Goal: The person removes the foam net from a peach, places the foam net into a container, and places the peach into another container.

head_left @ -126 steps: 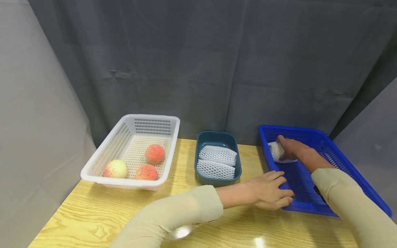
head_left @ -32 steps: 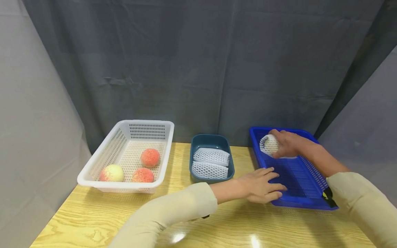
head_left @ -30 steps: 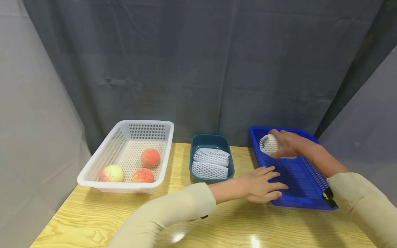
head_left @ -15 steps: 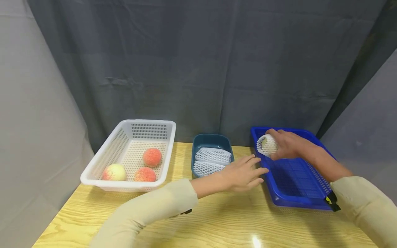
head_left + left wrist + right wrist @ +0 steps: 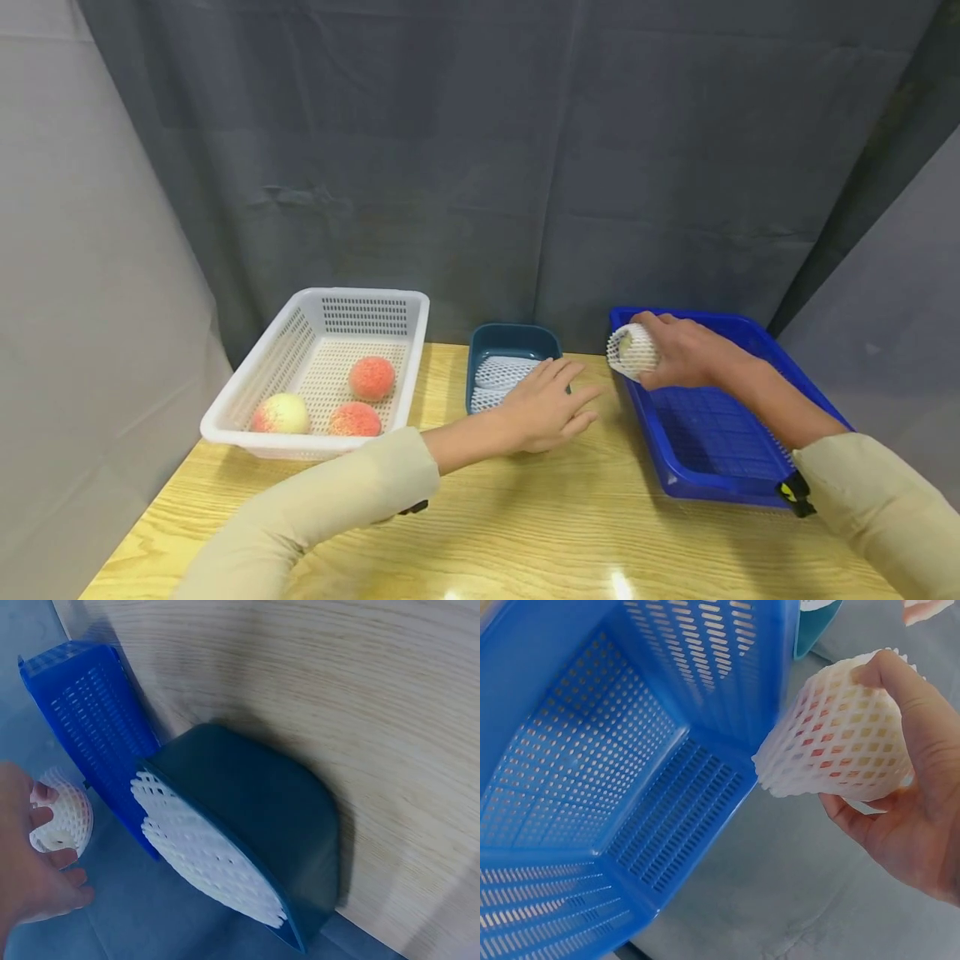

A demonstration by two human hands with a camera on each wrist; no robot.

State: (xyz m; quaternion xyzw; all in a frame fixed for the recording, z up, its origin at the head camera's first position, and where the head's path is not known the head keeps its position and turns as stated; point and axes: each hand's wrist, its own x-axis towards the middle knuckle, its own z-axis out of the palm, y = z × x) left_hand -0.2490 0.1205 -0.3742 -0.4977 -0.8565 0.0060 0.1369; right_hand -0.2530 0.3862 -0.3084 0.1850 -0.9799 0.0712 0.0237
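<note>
My right hand [image 5: 686,350] grips a peach wrapped in a white foam net [image 5: 847,731], raised over the left rim of the blue basket [image 5: 693,483]. Red and yellow skin shows through the mesh in the right wrist view. With fingers spread and holding nothing, my left hand [image 5: 543,408] hovers by the front right of the dark teal box [image 5: 255,780]. Inside that box lie two white foam nets [image 5: 202,851], partly covered by the hand in the head view. In the left wrist view the wrapped peach appears beyond the left fingers, apart from them as far as I can tell.
A white basket [image 5: 315,450] stands on the left of the wooden table [image 5: 525,533], holding a yellowish peach [image 5: 282,413] and two redder peaches [image 5: 372,378]. A dark grey curtain [image 5: 465,167] hangs directly behind the containers.
My left hand has left the blue basket's rim and moved left to the teal box. My right hand has lifted the wrapped peach from inside the blue basket and shifted it left.
</note>
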